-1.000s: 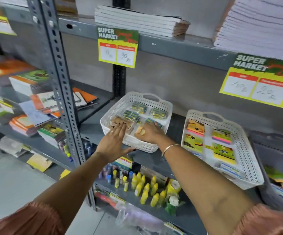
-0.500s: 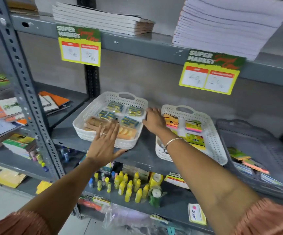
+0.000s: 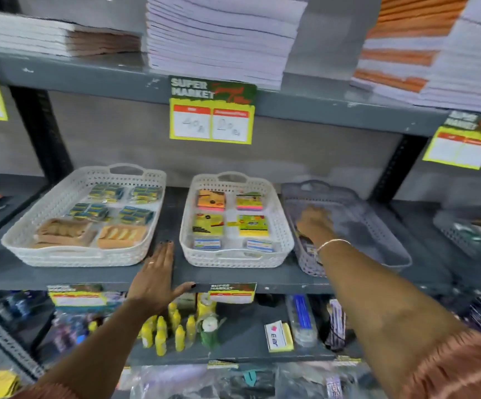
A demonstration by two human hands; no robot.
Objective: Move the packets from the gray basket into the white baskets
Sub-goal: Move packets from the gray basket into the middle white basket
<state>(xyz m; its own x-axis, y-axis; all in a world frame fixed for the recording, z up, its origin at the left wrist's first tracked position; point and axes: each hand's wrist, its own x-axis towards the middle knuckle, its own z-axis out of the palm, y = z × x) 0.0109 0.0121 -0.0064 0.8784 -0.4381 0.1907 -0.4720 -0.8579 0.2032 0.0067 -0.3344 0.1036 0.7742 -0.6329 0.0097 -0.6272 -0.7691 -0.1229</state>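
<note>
Two white baskets stand on the grey shelf. The left white basket (image 3: 31,226) holds blue-yellow and tan packets. The middle white basket (image 3: 282,226) holds orange, yellow and pink packets. To its right is the gray basket (image 3: 377,234), blurred. My right hand (image 3: 314,223) is inside the gray basket, palm down near its left wall; the blur hides whether it holds a packet. A packet (image 3: 309,249) shows at the basket's near left corner. My left hand (image 3: 155,275) lies flat and open on the shelf edge between the two white baskets.
Stacks of notebooks (image 3: 219,38) fill the upper shelf, with a yellow price tag (image 3: 211,110) hanging below. Another gray basket (image 3: 464,234) sits far right. The lower shelf holds yellow glue bottles (image 3: 170,332) and small stationery.
My right hand moved from the middle white basket into the gray basket. My left hand slid off the left white basket onto the shelf edge. The view panned right.
</note>
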